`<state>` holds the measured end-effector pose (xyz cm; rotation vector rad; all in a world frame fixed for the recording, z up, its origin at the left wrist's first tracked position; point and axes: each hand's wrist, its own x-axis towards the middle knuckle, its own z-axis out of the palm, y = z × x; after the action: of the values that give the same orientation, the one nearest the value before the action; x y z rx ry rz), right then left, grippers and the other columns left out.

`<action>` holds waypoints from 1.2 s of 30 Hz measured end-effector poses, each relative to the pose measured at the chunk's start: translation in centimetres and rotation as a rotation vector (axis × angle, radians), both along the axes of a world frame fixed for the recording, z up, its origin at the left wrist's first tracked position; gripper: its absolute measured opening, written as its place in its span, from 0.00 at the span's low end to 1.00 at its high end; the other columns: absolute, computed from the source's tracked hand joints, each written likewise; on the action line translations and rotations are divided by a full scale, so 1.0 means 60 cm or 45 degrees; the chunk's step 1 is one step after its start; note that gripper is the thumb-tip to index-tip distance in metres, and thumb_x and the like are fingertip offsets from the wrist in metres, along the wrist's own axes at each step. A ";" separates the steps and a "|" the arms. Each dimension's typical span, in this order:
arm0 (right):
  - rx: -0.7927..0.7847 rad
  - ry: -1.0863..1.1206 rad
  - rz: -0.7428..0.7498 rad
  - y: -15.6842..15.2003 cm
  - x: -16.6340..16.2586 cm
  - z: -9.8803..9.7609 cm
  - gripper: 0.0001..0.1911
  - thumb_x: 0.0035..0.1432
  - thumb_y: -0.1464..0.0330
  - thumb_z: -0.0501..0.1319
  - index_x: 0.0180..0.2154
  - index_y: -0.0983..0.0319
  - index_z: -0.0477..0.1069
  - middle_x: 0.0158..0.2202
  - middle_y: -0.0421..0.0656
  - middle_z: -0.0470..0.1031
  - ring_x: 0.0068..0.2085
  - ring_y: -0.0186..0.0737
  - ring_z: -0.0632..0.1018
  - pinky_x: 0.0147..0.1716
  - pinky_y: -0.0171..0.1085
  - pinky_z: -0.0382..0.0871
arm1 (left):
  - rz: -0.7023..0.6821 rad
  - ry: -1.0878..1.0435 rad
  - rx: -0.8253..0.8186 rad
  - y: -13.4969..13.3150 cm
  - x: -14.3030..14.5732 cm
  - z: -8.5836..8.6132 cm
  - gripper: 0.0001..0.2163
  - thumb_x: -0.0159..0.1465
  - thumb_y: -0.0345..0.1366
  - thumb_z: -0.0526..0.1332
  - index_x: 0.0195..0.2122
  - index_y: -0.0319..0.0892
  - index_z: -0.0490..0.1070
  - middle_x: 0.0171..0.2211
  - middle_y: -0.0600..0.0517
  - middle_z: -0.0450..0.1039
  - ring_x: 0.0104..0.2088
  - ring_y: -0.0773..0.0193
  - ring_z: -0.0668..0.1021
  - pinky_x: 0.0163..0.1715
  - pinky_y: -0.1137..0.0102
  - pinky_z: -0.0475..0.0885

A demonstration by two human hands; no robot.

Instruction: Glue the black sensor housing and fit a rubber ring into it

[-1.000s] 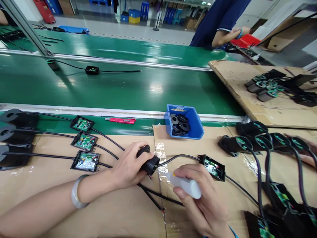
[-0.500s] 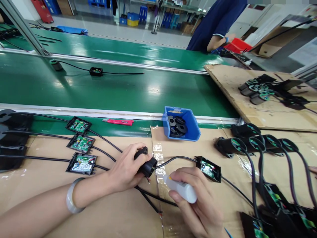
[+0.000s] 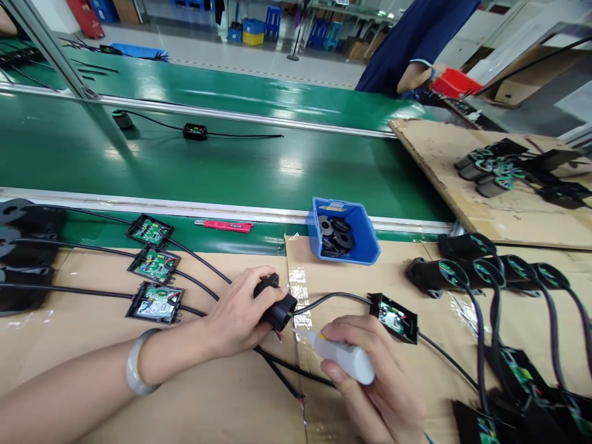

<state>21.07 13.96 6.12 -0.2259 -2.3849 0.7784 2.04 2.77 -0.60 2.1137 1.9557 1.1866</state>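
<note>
Fingers of the left hand (image 3: 240,314) wrap a black round plastic socket housing (image 3: 276,306) on the cardboard-covered counter (image 3: 222,401). Beside it, the right hand (image 3: 379,382) grips a small white glue bottle (image 3: 345,359), nozzle at the housing. Behind sits a blue plastic bin (image 3: 365,237) of black rings.

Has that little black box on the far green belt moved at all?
Yes. The black box has travelled right along the green belt, away from the slanted metal post.

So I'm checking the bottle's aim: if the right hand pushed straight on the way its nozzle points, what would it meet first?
Most likely the black plug housing that the left hand grips. The right hand holds the white bottle with its tip aimed up-left at the housing's open end, almost touching, though depth is unclear.
</note>
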 end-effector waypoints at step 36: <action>-0.478 0.446 -0.236 -0.005 0.008 -0.021 0.08 0.66 0.72 0.59 0.46 0.63 0.73 0.40 0.47 0.70 0.40 0.41 0.72 0.23 0.35 0.75 | 0.015 -0.204 -0.035 -0.002 -0.001 -0.001 0.17 0.61 0.29 0.63 0.51 0.40 0.64 0.53 0.36 0.65 0.54 0.46 0.73 0.49 0.55 0.76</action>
<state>21.54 13.66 4.84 -0.4199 -1.8508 1.0752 1.98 2.64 -0.68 1.9306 1.9064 1.2800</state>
